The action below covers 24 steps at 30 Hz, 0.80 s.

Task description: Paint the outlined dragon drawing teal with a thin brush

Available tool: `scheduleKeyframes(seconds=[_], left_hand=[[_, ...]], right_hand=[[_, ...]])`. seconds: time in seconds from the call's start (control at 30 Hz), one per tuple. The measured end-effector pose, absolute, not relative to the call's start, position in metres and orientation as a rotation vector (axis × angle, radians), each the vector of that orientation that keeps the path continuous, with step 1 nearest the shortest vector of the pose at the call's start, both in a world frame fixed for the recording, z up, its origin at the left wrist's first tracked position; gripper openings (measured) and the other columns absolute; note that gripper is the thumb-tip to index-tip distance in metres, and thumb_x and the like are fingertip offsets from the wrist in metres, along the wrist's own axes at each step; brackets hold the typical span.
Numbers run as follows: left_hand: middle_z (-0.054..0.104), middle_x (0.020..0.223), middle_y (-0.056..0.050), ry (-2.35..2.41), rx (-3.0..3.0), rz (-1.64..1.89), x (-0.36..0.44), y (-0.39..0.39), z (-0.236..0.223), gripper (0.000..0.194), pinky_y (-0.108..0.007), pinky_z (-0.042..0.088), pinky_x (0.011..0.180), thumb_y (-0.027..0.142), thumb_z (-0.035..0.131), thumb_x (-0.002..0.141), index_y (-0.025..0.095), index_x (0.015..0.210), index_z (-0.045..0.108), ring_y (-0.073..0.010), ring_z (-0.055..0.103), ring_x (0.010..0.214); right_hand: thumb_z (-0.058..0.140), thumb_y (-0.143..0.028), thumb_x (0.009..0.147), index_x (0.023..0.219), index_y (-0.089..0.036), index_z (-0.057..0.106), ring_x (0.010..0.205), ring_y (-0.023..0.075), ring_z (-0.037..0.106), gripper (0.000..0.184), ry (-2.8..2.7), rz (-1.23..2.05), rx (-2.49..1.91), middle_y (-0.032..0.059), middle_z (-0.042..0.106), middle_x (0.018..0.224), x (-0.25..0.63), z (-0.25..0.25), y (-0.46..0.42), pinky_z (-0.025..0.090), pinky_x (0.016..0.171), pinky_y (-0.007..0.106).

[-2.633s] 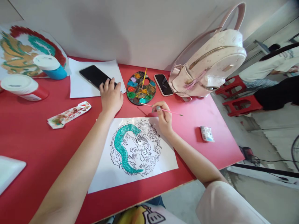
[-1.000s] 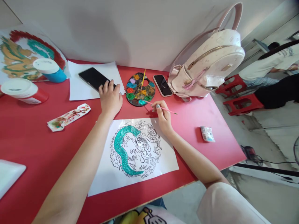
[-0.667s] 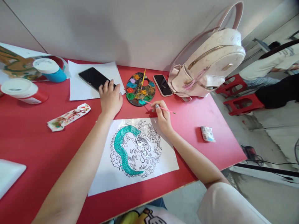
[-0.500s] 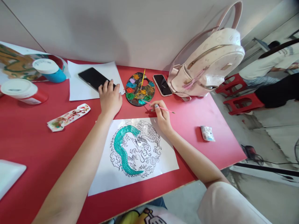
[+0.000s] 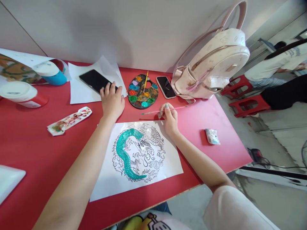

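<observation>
A white sheet with a dragon outline [image 5: 141, 156], partly painted teal, lies on the red table [image 5: 31, 143] in front of me. My right hand [image 5: 169, 118] pinches a thin pink paintbrush [image 5: 165, 110] just above the sheet's top edge, its tip pointing left below the oval paint palette [image 5: 141, 91]. A yellow brush [image 5: 146, 80] rests on the palette. My left hand [image 5: 111, 100] lies palm down with fingers spread, fingertips on the near corner of a black phone [image 5: 94, 81] that sits on white paper [image 5: 83, 91].
A second phone [image 5: 166, 87] lies beside a pale pink backpack [image 5: 213, 67]. Two paint jars [image 5: 48, 72] [image 5: 20, 94], a finished dragon painting [image 5: 14, 68], a paint-stained strip [image 5: 69, 119] and a small packet [image 5: 212, 136] are on the table. Another person sits at right by red stools [image 5: 249, 105].
The brush tip has left the palette and swung lower, now lying almost level over the table. The far paper corner has lifted. My left hand has stayed put.
</observation>
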<state>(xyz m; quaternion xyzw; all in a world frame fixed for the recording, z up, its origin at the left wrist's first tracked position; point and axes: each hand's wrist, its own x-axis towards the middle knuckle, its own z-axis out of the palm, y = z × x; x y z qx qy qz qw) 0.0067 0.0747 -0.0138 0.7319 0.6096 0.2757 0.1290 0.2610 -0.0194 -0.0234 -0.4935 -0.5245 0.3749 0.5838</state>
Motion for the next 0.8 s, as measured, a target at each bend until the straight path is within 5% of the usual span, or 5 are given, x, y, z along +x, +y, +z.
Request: scheduleKeyframes(seconds=[0.8], left_hand=[[0.049,0.190,-0.015,1.813,2.150,0.774,0.008,0.075,-0.015,0.054,-0.077,0.021,0.148,0.026,0.047,0.108,0.025,0.156,0.073,-0.0452,0.037,0.180]], right_hand=[[0.073,-0.092,0.098,0.078,-0.026,0.067,0.060,0.0149,0.051,0.070,-1.444,1.141,-1.085,-0.0013,0.062,0.068,0.251,-0.005,-0.031,0.053,0.062,0.032]])
